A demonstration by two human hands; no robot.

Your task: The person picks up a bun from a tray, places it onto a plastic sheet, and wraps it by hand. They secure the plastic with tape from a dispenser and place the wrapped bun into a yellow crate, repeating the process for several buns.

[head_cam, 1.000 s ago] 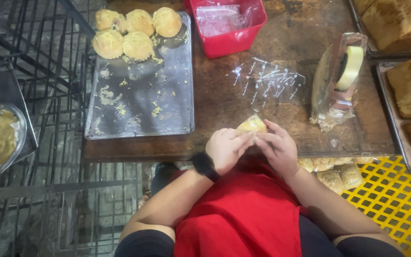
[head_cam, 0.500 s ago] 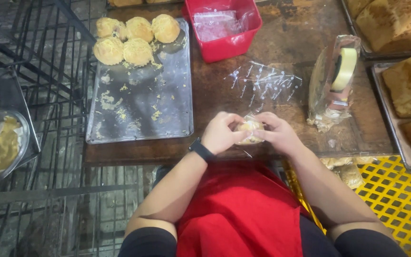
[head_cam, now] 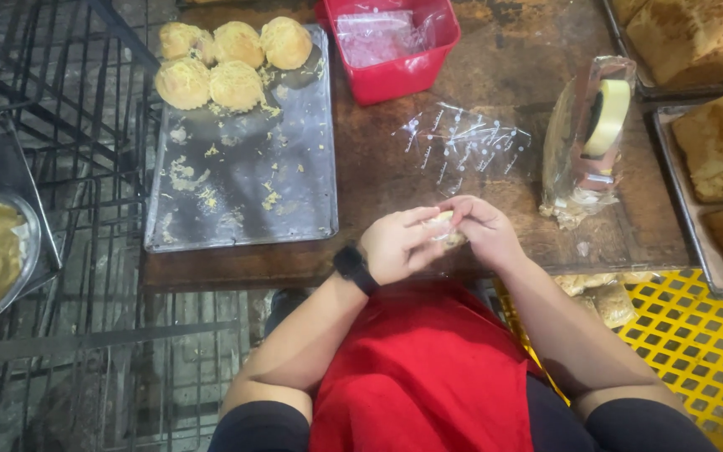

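Here both hands meet just above the near edge of the wooden table (head_cam: 495, 75), closed around one small pale pastry (head_cam: 443, 228) in a clear wrapper. The left hand (head_cam: 397, 244) curls its fingers over the pastry's near-left side, a black wrist band (head_cam: 355, 269) sitting just behind it on the forearm. The right hand (head_cam: 484, 230) cups the pastry from the other side, fingertips bent over its top and touching the left hand's fingers, so only a sliver of the pastry shows between them.

Just beyond the hands, a little farther onto the table, lies a flat stack of clear printed bags (head_cam: 466, 144). Farther out past those, to the left of the hands' line, stands a red plastic tub (head_cam: 395, 74) with more clear wrap inside it. Well to the left of the left hand lies a metal baking tray (head_cam: 244, 201) strewn with crumbs, and at its far end sit five round golden buns (head_cam: 228, 54), bunched together and touching. To the right of the right hand and a bit farther out, a tape dispenser (head_cam: 600, 125) with a pale roll stands inside a crumpled clear bag. Beyond it, at the right edge, trays hold brown loaves (head_cam: 713, 142). Below the right forearm, a yellow perforated crate (head_cam: 688, 343) sits on the floor, with bagged pastries near its top corner.
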